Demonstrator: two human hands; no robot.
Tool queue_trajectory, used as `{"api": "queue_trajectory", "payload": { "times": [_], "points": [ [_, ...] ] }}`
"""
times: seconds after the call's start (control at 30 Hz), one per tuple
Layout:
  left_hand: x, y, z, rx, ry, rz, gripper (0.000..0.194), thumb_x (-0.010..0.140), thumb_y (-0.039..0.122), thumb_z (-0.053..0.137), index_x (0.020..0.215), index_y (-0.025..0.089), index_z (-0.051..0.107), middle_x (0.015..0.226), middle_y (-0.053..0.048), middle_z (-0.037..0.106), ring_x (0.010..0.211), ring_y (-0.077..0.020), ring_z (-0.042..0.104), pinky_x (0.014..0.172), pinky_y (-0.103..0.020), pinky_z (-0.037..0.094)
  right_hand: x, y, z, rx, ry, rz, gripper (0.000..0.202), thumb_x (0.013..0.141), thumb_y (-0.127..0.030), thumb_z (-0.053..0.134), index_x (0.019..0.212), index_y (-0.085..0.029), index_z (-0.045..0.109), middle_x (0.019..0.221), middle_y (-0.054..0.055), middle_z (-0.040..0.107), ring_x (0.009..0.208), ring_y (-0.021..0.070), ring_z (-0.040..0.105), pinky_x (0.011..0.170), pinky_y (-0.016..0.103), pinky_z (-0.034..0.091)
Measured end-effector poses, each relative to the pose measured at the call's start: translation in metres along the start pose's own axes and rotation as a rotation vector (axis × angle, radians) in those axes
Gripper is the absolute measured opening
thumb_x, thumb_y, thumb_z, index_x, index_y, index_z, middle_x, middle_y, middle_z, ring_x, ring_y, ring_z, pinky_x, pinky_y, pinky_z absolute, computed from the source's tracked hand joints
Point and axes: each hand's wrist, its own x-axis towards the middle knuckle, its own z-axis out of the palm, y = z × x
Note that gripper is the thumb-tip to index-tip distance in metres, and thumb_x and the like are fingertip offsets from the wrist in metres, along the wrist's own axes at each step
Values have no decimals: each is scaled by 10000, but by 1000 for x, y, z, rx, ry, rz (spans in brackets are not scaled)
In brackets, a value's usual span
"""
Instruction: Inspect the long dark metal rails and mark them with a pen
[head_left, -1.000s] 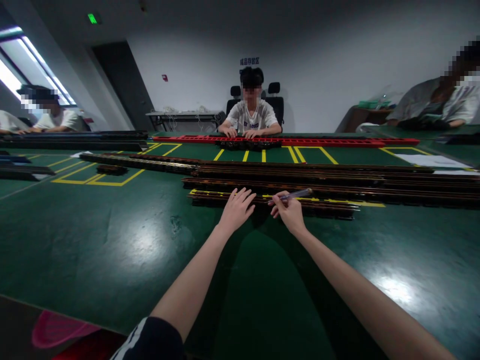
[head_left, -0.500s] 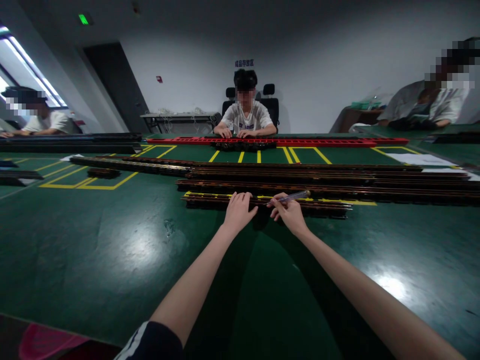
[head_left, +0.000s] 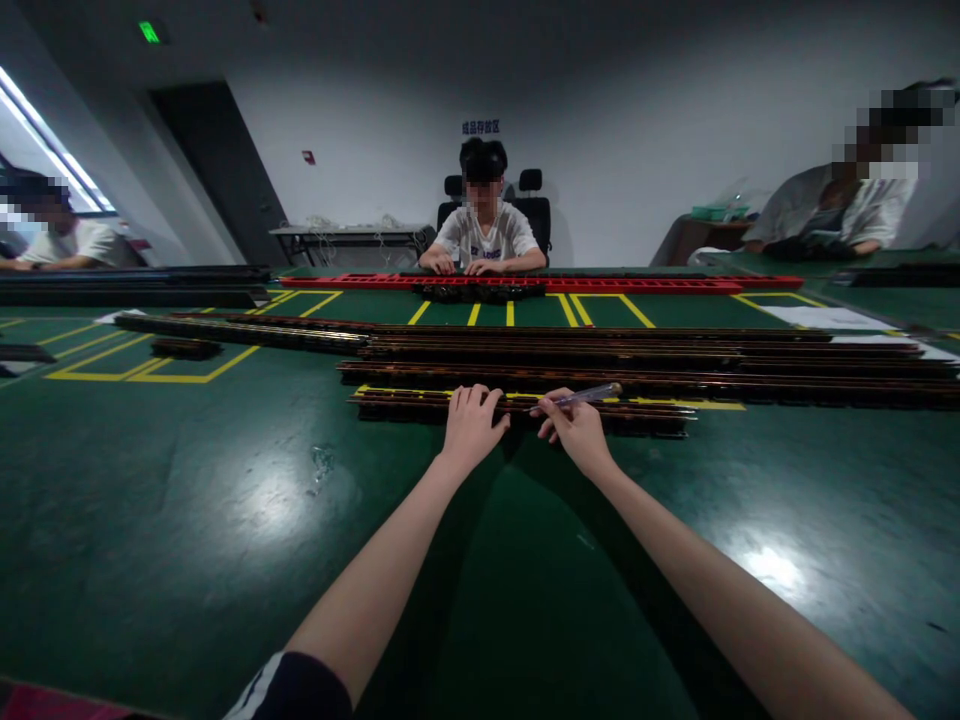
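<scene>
A bundle of dark, narrow strips [head_left: 405,405] lies crosswise on the green table [head_left: 187,520] before me. My left hand [head_left: 472,425] rests on this bundle, its fingers apart over the strips and its thumb near the front edge. To the right, my right hand [head_left: 571,428] is closed around a clear pen-like tool [head_left: 592,394] with a brownish end. The tool slants, its thin tip pointing left at the strips between my hands. Whether the tip touches them is too small to tell.
Longer dark strips [head_left: 795,385] lie just behind, reaching far right. A short dark bundle [head_left: 186,348] sits at the left. Red ladder-like strips [head_left: 637,284] lie before a seated person [head_left: 486,235] opposite. Other people sit at far left and right.
The whole view has shifted slightly, so the table and strips appear a little farther left. My hands keep nearly the same pose, the tool still held in the right one.
</scene>
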Motion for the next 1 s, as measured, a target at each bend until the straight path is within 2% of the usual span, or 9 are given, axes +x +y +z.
{"api": "queue_trajectory", "payload": {
  "times": [0.33,0.63,0.83,1.0],
  "points": [
    [1,1,2,-10,-10,-1,313,861,314,536,1155,229,600,1145,-96,624,1119,-279,536,1049,-502,369,-3,-4,1,-37,72,-21,457,789,-645,542,768,-188,544,695,53,696,412,116,575,369,217,443],
    [0,1,2,1,-12,-1,333,880,344,508,1166,199,596,1138,-109,627,1095,-283,540,1026,-491,383,-3,-2,1,-35,188,-35,441,805,-636,531,756,-199,505,616,21,647,397,114,552,391,227,455],
    [0,2,4,12,1,2,325,876,340,508,1165,220,596,1134,-97,626,1093,-279,538,1018,-483,382,-1,-1,-5,-89,78,-34,446,803,-641,526,755,-198,510,602,22,655,396,118,559,389,219,438],
    [-1,2,3,15,0,6,335,882,352,501,1160,192,598,1133,-113,627,1082,-286,539,1011,-483,388,0,-2,-10,-112,8,-46,444,793,-642,537,742,-202,507,642,39,685,403,124,573,394,224,436]
  ]
}}
